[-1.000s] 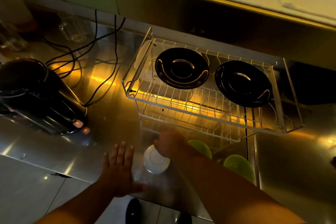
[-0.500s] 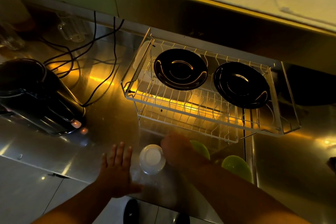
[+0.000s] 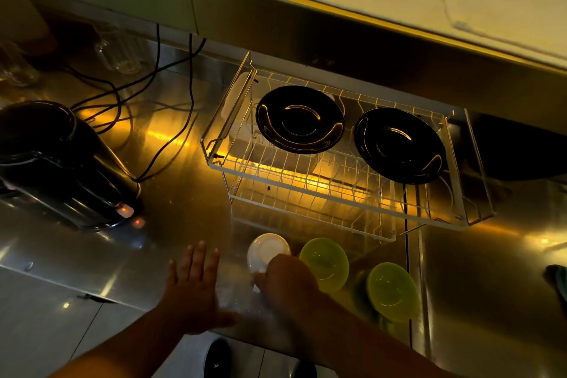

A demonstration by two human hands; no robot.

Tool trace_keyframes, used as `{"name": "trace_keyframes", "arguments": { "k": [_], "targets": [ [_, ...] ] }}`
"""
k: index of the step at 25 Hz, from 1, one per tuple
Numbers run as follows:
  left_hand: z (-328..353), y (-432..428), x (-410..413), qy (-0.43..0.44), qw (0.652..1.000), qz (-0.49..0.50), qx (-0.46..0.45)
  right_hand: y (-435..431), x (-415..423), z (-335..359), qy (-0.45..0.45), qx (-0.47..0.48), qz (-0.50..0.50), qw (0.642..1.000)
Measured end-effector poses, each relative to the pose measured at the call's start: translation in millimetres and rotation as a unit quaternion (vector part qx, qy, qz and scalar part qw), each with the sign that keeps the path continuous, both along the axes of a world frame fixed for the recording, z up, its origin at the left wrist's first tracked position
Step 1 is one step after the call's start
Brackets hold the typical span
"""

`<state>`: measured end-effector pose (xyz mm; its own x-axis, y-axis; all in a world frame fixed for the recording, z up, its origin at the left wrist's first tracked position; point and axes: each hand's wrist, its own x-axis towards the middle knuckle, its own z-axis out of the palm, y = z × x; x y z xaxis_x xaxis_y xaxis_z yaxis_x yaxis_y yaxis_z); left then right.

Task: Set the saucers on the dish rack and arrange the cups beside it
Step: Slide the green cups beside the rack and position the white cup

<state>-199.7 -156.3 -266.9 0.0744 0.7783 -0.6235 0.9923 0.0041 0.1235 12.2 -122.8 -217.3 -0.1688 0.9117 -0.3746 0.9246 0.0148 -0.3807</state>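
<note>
Gripping the small white ceramic cup (image 3: 267, 252) at its near rim, the right hand (image 3: 283, 281) sits nearest it, just left of the two green cups, while the left hand (image 3: 194, 288) lies flat and empty on the steel worktop (image 3: 178, 212).

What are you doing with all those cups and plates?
A person is tidying dishes on a shiny metal counter. Two black saucers already lie in the wire dish rack. In front of the rack, the right hand grips a white cup next to two green cups. The left hand rests flat and open on the counter, holding nothing.
</note>
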Motion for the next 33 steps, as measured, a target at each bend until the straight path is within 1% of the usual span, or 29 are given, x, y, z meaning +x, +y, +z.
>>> {"name": "trace_keyframes", "arguments": {
  "k": [1, 2, 4, 5, 6, 8, 10, 12, 13, 14, 16, 17, 18, 19, 20, 21, 22, 23, 24, 26, 30, 33],
  "targets": [
    [0, -1, 0, 0.0, 1.0, 0.001, 0.001, 0, 2, 2, -0.016, 0.046, 0.037, 0.998],
    [0, -1, 0, -0.001, 1.0, 0.001, 0.003, 0, 3, 4, -0.041, 0.098, 0.109, 0.988],
    [0, 0, 1, -0.001, 1.0, 0.002, 0.005, -4, 1, 11, -0.119, 0.14, 0.26, 0.948],
    [0, 0, 1, -0.001, 1.0, 0.003, 0.004, -6, -2, 7, -0.154, 0.158, 0.308, 0.925],
    [1, 0, 0, -0.002, 1.0, 0.003, 0.004, -8, -4, 4, -0.184, 0.152, 0.336, 0.911],
    [1, 1, 0, -0.003, 1.0, 0.002, 0.003, -14, -8, -1, -0.268, 0.147, 0.362, 0.881],
    [0, 0, 0, -0.004, 1.0, 0.004, 0.0, -20, -12, -1, -0.304, 0.127, 0.36, 0.873],
    [-2, 0, 0, -0.003, 1.0, 0.005, 0.001, -15, -20, 10, -0.312, 0.147, 0.355, 0.869],
    [-2, 0, -1, -0.002, 1.0, 0.004, 0.003, -8, -24, 20, -0.295, 0.157, 0.345, 0.877],
    [-3, 0, -1, -0.001, 1.0, 0.004, 0.003, 0, -26, 30, -0.248, 0.167, 0.32, 0.899],
    [-5, -1, -1, -0.005, 1.0, 0.006, 0.005, 19, -26, 47, -0.13, 0.182, 0.211, 0.952],
    [-6, -1, -1, -0.006, 1.0, 0.005, 0.007, 30, -23, 56, -0.07, 0.136, 0.142, 0.978],
    [-6, -1, -2, -0.005, 1.0, 0.004, 0.009, 38, -17, 63, -0.011, 0.072, 0.072, 0.995],
    [-6, -1, -2, -0.003, 1.0, 0.002, 0.01, 40, -11, 62, 0.056, 0.006, 0.001, 0.998],
    [-7, -1, -2, -0.003, 1.0, 0.001, 0.011, 40, -3, 60, 0.138, -0.054, -0.073, 0.986],
    [-7, -1, -3, -0.005, 1.0, 0.001, 0.012, 33, 4, 53, 0.22, -0.113, -0.145, 0.958],
    [-7, -1, -3, -0.006, 1.0, 0.001, 0.012, 23, 7, 44, 0.291, -0.165, -0.205, 0.92],
    [-7, -1, -3, -0.007, 1.0, 0.001, 0.012, 11, 8, 33, 0.337, -0.202, -0.24, 0.888],
    [-7, -1, -3, -0.007, 1.0, 0.003, 0.011, -2, 8, 20, 0.36, -0.217, -0.253, 0.871],
    [-7, -1, -2, -0.006, 1.0, 0.006, 0.006, -22, 4, -4, 0.376, -0.209, -0.252, 0.867],
    [-6, 0, 0, -0.004, 1.0, 0.003, -0.001, -37, -2, -29, 0.413, -0.175, -0.29, 0.845],
    [-8, -1, -1, -0.004, 1.0, -0.002, 0.001, -45, -7, -35, 0.409, -0.165, -0.289, 0.85]
  ]
}}
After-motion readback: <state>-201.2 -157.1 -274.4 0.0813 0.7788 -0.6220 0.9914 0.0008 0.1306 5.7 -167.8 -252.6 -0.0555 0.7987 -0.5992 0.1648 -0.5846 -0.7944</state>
